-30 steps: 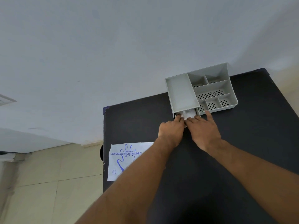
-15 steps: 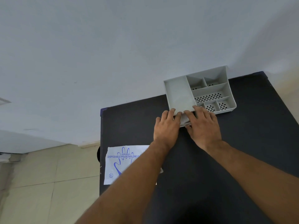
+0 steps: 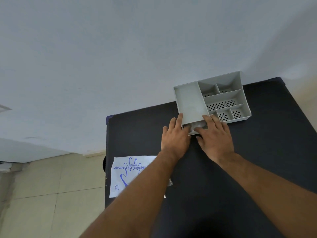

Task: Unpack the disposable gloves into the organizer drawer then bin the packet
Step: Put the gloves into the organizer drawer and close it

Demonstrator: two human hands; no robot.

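Black table (image 3: 257,169): one organizer (image 3: 190,102), one packet (image 3: 123,176), two hands.

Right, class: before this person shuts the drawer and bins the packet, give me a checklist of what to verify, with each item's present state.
1. Gloves inside the drawer: ok, clear plastic shows in the gap.
2. Drawer shut: not ok, it stands slightly open at the front of the organizer.
3. Fingers clear of the gap: not ok, the right hand reaches into it and the left hand rests at the drawer's corner.
4. All gloves tucked below the rim: cannot tell, the hands hide part of them.
5. Packet within reach: ok, it lies at the table's left edge.
6. Bin located: cannot tell, none in view.
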